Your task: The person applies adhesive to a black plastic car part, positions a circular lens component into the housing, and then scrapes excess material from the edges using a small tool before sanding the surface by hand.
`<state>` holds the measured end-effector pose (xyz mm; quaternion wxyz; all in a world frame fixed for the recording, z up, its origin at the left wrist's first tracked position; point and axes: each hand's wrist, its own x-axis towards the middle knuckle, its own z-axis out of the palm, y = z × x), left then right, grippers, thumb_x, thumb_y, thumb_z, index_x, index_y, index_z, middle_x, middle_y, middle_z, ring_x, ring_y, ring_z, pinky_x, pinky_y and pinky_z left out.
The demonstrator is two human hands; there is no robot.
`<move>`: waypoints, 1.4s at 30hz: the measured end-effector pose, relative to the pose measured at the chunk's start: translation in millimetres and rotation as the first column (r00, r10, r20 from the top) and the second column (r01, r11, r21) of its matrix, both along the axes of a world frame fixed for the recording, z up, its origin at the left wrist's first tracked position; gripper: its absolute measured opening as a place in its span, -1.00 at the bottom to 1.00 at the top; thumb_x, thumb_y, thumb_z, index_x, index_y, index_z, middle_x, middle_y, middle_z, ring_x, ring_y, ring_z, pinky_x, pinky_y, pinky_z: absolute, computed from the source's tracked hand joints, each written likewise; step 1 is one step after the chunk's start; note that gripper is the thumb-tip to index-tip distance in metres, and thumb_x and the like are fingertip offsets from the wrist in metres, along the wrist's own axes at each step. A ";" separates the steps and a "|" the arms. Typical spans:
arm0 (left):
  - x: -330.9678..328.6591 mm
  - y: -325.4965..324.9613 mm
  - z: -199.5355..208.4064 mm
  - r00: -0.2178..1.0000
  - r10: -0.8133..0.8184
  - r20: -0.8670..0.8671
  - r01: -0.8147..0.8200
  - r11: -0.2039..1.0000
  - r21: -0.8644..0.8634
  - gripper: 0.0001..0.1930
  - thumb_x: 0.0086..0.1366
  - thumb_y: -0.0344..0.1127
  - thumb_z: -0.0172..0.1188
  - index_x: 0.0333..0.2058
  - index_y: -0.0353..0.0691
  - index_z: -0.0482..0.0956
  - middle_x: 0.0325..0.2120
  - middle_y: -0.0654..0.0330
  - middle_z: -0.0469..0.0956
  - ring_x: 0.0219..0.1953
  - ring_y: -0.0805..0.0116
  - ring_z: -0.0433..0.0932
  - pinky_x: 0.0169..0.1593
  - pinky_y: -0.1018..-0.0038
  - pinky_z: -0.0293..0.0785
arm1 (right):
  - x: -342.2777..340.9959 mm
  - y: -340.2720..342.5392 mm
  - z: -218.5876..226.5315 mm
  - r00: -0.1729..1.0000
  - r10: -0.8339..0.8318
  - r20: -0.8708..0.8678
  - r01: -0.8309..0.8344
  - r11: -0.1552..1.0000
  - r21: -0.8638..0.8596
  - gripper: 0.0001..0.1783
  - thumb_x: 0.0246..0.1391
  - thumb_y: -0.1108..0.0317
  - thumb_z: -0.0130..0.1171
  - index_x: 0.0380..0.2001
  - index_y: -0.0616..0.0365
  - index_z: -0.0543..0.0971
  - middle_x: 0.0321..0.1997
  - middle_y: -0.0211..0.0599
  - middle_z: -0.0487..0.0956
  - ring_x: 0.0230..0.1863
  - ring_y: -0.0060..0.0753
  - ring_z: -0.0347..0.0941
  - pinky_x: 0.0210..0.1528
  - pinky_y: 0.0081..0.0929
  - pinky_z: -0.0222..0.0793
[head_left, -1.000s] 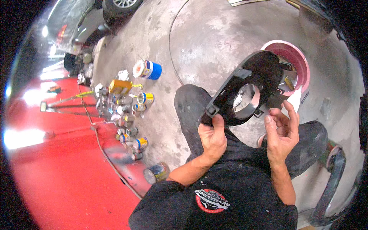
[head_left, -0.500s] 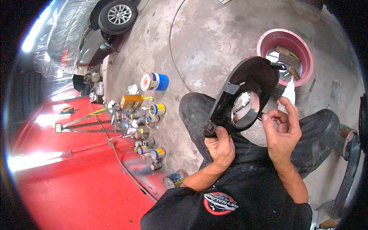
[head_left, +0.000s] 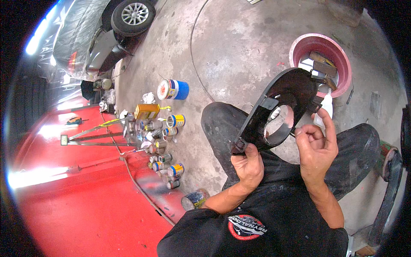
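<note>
A black plastic car trim piece (head_left: 257, 118) with a large round opening is tilted up above my lap. Its lower left end is pinched between the thumb and fingers of my left hand (head_left: 249, 168). My right hand (head_left: 317, 147) is at its right edge, thumb by a small tab below and index fingertip against a clip above, the other fingers curled in. Through the opening part of my lap and a pale patch show. Behind my right hand stands a white squeeze bottle (head_left: 326, 105), partly hidden.
A dark pink tub (head_left: 345, 64) with blocks and tools in water stands beyond the part. To the left are a blue paint can (head_left: 181, 90), several smaller cans (head_left: 176, 121) and a red car panel (head_left: 85, 214). A hose (head_left: 192, 55) crosses the concrete floor.
The trim piece has shifted slightly right and down in the picture, and its upper end now overlaps the tub less. My right index fingertip has come against its clip.
</note>
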<state>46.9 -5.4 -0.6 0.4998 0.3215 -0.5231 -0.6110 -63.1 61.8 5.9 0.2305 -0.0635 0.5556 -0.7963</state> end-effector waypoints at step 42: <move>27.7 10.0 -36.9 0.999 0.024 -0.021 -0.027 0.987 -0.158 -0.73 0.33 -0.42 0.08 -0.03 -0.37 0.41 -0.10 0.11 0.51 -0.14 0.27 0.53 -0.03 0.41 0.43 | 4.4 -4.2 10.6 0.943 -0.105 -0.315 0.142 0.985 0.095 -0.18 -0.28 0.76 0.01 0.22 0.30 0.26 -0.02 -0.20 0.28 -0.09 -0.37 0.40 -0.21 -0.58 0.42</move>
